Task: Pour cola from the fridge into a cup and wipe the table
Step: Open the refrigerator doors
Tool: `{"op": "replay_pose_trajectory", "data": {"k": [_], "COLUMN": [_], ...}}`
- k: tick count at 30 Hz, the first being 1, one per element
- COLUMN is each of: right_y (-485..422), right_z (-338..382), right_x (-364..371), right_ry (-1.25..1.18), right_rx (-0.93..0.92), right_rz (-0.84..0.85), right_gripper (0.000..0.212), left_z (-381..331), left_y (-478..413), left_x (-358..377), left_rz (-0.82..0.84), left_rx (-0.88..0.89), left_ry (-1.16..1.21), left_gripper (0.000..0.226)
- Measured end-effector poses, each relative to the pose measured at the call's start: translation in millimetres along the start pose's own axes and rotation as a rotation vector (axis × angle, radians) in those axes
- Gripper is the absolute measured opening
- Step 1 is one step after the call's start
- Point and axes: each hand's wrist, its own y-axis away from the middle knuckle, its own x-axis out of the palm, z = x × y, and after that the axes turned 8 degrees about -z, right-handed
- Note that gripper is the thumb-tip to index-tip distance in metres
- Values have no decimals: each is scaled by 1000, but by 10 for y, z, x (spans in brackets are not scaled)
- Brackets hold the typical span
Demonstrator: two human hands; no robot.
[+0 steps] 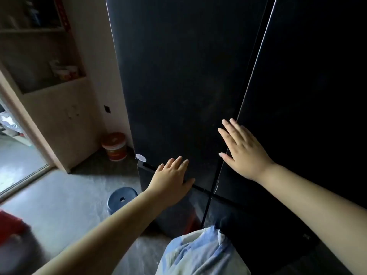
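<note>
Both hands [171, 180] [243, 153] forward, fingers [231, 128] straight

Head-worn view, forward-down, close against fridge doors [178, 80]
</note>
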Motion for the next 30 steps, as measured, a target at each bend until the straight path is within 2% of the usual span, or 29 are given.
{"op": "replay_pose_trajectory", "data": {"k": [4,6,10,14,17,20,22,25,30], "right_y": [-82,-112,-103,-77,-93,-118,-134,-143,-148], "right_z": [-189,-266,-387,-459,-509,-508,-516,-532,-552], "right_x": [105,179,287,369,420,439,453,464,487], "right_ry": [154,212,385,546,650,645,637,669,721], "right_rx": [-154,-155,-194,-260,-321,-336,-347,-370,-398], "right_rz": [32,38,35,6,-40,-45,-54,-59,-56], "right_gripper": [68,68,70,71,69,68,69,71,72], "left_z": [18,21,49,37,36,47,31,-36,-130], "left_y": [-175,-243,-350,-458,-565,-698,-783,-887,-1006], "left_x": [95,210,525,917,1244,1530,1692,1895,2073], "left_rz": [16,36,123,285,384,489,486,424,314], "left_rx": [-16,-33,-148,-411,-698,-995,-1161,-1335,-1497], "left_ry": [56,109,346,808,1217,1612,1820,1990,2206], "left_gripper": [66,65,64,60,56,60,63,69,73]}}
